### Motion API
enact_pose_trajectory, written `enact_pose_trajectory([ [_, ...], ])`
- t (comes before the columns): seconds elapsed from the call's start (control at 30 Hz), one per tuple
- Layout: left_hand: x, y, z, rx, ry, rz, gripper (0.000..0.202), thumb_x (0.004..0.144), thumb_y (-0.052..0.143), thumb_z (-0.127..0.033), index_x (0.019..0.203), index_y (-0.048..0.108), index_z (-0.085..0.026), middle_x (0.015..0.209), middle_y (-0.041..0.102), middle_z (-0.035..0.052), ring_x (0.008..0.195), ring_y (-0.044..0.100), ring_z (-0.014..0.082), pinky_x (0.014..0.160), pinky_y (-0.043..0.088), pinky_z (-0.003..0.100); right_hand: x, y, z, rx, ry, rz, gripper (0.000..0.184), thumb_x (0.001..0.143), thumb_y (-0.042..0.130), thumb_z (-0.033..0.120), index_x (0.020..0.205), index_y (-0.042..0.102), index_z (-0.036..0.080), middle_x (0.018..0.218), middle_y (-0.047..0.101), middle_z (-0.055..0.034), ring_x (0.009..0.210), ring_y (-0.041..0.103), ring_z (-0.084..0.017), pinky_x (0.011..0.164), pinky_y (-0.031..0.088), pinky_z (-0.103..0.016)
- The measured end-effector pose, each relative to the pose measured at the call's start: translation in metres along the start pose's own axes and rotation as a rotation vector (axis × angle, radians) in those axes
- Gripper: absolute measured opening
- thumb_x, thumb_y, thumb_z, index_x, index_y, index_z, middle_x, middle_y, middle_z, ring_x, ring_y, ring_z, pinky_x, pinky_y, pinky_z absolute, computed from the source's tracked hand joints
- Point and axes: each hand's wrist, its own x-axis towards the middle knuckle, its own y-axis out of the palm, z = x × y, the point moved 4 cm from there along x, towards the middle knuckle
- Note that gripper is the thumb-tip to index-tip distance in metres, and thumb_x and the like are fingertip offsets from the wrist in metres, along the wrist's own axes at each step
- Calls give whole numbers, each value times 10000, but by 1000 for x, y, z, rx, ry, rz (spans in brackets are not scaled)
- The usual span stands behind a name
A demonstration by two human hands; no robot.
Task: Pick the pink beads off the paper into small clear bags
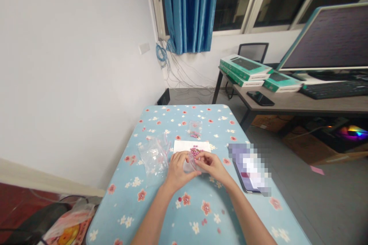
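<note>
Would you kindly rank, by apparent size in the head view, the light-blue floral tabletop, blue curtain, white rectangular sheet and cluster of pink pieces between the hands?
1. Light-blue floral tabletop
2. Blue curtain
3. White rectangular sheet, partly hidden
4. Cluster of pink pieces

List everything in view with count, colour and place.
Flowered table: one, light blue, centre
Pink pieces: many, pink, table's middle
Clear plastic: one, transparent, near pieces
White sheet: one, white, near pieces
Small bag: one, transparent with pink contents, beyond sheet
Loose bags: several, transparent, table's left
Tablet-like device: one, purplish, table's right
Curtain: one, blue, upper centre
Desk: one, brownish, right
Keyboard boxes: three, green-white, desk
Phone: one, black, desk edge
Monitor: one, dark-screened, desk
Keyboard: one, black, before monitor
Cartons: at least two, brown, under desk
Plastic bag: one, orange-white, lower left
Left hand: one, bare, left of pieces
Right hand: one, bare, right of pieces
</note>
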Motion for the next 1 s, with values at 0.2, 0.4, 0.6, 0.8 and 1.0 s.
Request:
enact_pose_trajectory([
  [0.2,-1,1,0,2,-12,15,448,576,805,-402,795,456,-225,1027,629,51,989,570,248,842,439,398,0,3,2,-15,2,10,283,754,630,434,817,630,158,547,409,50,482,345,-84,470,256,-224],
  [0.4,-1,0,1,-5,-12,5,447,582,798,-400,815,458,-225,995,630,47,983,571,248,847,432,398,0,-13,-3,-175,-37,-59,270,778,585,419,858,644,168,607,523,11,529,427,-112,495,315,-228],
  [0.6,0,-2,0,-9,-33,12,436,579,800,-362,806,454,-224,1008,635,44,993,572,243,853,429,394,-6,-27,3,-655,1,-18,178,763,576,317,843,678,195,620,590,7,574,512,-133,536,300,-231],
  [0.8,0,-1,0,-13,-26,8,447,574,806,-344,807,444,-223,1021,632,43,1004,570,242,863,421,398,-5,-20,1,-811,15,-5,162,763,560,308,808,674,202,601,594,13,555,520,-124,527,262,-225],
  [1.0,0,-1,1,-19,-25,2,445,580,803,-359,810,447,-226,1020,631,40,1012,570,242,869,419,398,-3,-18,-4,-813,20,7,149,764,555,292,797,670,205,618,601,8,571,525,-129,545,278,-230],
])
